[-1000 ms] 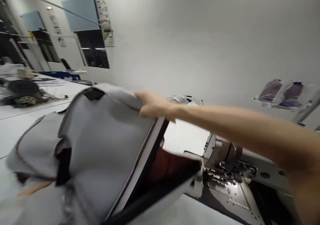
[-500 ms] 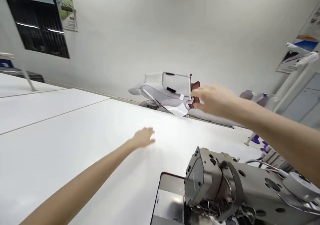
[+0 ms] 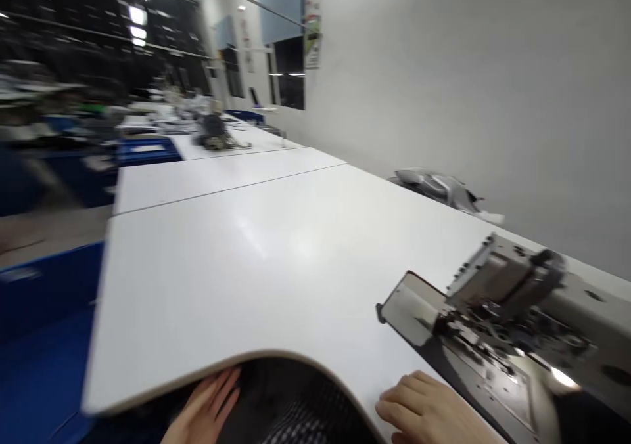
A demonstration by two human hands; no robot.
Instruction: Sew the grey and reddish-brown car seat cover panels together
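My left hand (image 3: 204, 406) is at the curved front edge of the white table (image 3: 246, 253), partly below the tabletop. Its fingers are stretched out, and nothing shows in them. Resting on the tabletop is my right hand (image 3: 424, 410), with fingers loosely bent and no object visible in it. Just beyond it stands an industrial sewing machine (image 3: 527, 299) with a shiny metal bed plate. Grey and white fabric pieces (image 3: 438, 188) lie heaped past the table's far edge, away from both hands.
A large blue bin (image 3: 49, 339) sits left of the table, and a smaller blue crate (image 3: 148, 150) lies farther back. Another machine (image 3: 217, 132) stands on the far tables. A plain wall (image 3: 468, 69) runs along the right.
The view has swung left and down. My right hand has come back from the fabric heap to the tabletop. My left hand has drawn back from mid-table to the front edge.
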